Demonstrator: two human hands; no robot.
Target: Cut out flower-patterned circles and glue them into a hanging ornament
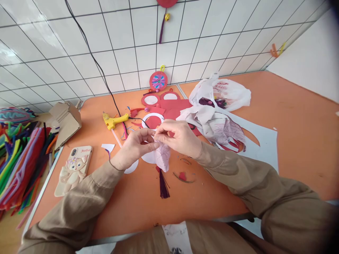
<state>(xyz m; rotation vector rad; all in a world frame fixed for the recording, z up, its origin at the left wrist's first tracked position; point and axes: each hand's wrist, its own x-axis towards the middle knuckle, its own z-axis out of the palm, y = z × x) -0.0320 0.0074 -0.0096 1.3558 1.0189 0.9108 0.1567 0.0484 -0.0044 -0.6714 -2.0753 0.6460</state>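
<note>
Both of my hands meet near the middle of the orange table, fingertips close together. My left hand (pixel 135 146) pinches the upper left side of a small white pouch with purple lines (pixel 162 155). On its right side, my right hand (pixel 178 137) pinches the top edge of the same pouch. Below the pouch a dark purple tassel (pixel 164 187) lies on the table. The fingertips partly cover the pouch's top, and whether a string is held there cannot be made out. White paper pieces (pixel 148 157) lie behind the pouch.
A yellow glue gun (pixel 113 120) with a black cable lies left of the hands, near a phone (pixel 74 169). Colourful pipe cleaners (pixel 21 162) and cardboard (pixel 67 120) are at far left. Behind are red paper rings (pixel 150 99), crumpled patterned cloth (pixel 212 123) and a plastic bag (pixel 235 93).
</note>
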